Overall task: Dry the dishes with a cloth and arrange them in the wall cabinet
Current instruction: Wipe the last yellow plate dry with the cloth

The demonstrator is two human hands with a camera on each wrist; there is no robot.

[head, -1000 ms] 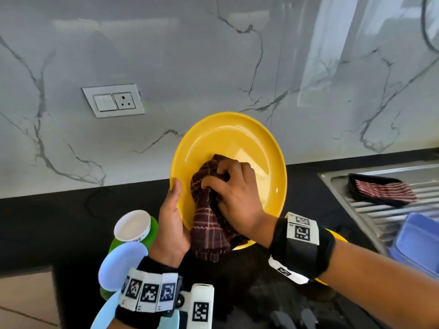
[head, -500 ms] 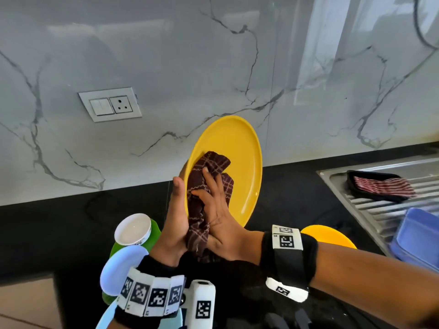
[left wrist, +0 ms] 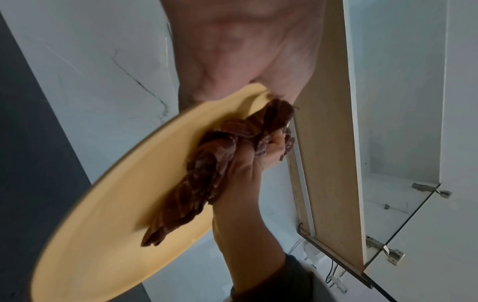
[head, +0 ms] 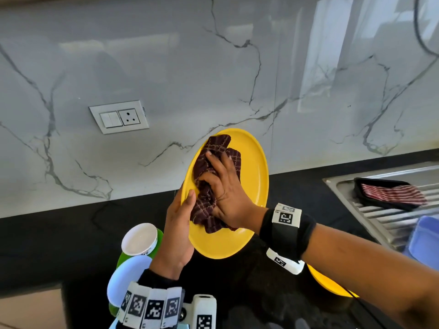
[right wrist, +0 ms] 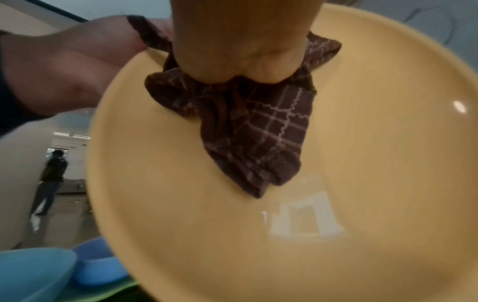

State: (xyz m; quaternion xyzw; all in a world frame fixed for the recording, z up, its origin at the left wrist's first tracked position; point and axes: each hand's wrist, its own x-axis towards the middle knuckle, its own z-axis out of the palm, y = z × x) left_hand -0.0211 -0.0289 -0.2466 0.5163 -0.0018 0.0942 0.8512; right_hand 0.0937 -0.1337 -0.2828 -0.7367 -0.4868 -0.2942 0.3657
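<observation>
I hold a yellow plate (head: 251, 186) upright and tilted above the black counter. My left hand (head: 180, 224) grips its left rim, thumb on the front face, fingers hidden behind. My right hand (head: 223, 184) presses a crumpled maroon checked cloth (head: 209, 176) against the plate's inner face, thumb and fingers pinching its folds. The left wrist view shows the plate (left wrist: 108, 214) edge-on with the cloth (left wrist: 207, 177) bunched under the right hand (left wrist: 258, 155). In the right wrist view the cloth (right wrist: 258, 126) hangs over the plate's (right wrist: 336, 204) glossy face.
Below left sit a white cup (head: 140, 238), a green dish (head: 123, 257) and a pale blue plate (head: 123, 279). Another yellow plate (head: 330, 283) lies under my right forearm. A steel sink drainer (head: 389, 210) at right carries a black tray with a striped cloth (head: 392, 193) and a blue tub (head: 425, 238). An open wall cabinet (left wrist: 388, 143) appears overhead.
The plate turned from facing me to nearly edge-on, then partly back. My right hand slid the cloth up toward the plate's upper left rim. My left hand stayed on the rim.
</observation>
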